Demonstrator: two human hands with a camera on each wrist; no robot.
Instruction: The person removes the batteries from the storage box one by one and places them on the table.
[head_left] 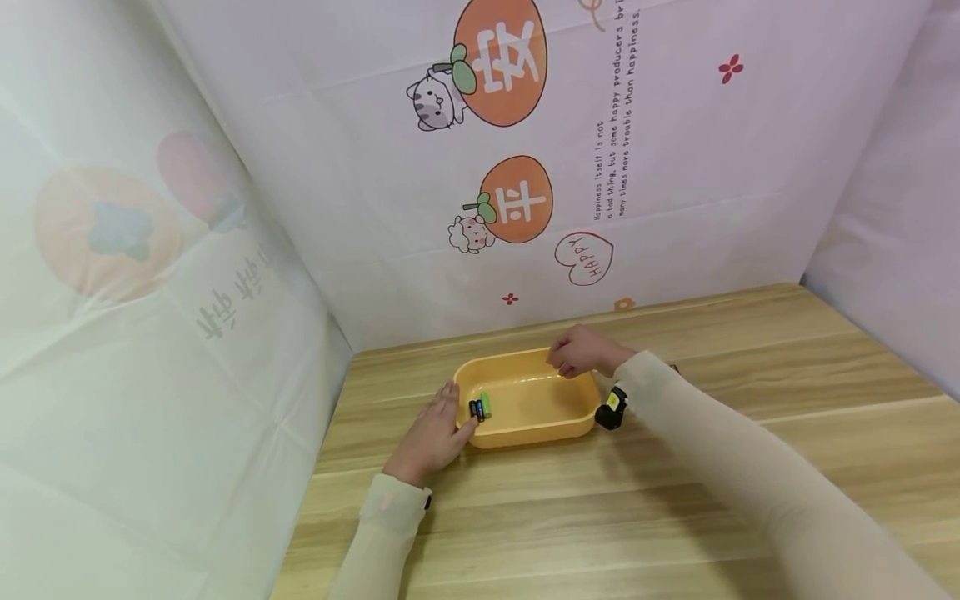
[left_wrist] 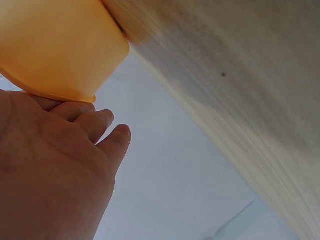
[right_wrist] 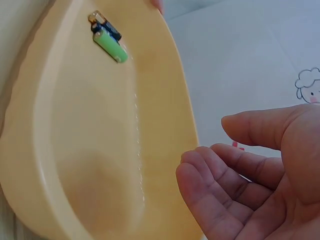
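Yellow and round-cornered, an open tray [head_left: 536, 434] sits on a wood-grain table [head_left: 525, 517] before a printed white sheet [head_left: 675, 167]; it is the landmark here. Inside it, against its left end, a green battery [head_left: 486, 406] and two dark batteries [head_left: 477, 411] lie side by side. A person's left hand [head_left: 431, 433] rests at the tray's left end, fingers nearly straight along the outside, thumb at the near corner. The right hand [head_left: 585, 350] is over the tray's far right corner, fingers loosely bent and thumb well apart from them, with nothing visible in its grasp; whether it touches the rim I cannot tell. The step in hand looks like steadying the tray while the right hand works above it. The next move probably calls for a firm left hand and clearance between right fingertips and rim.
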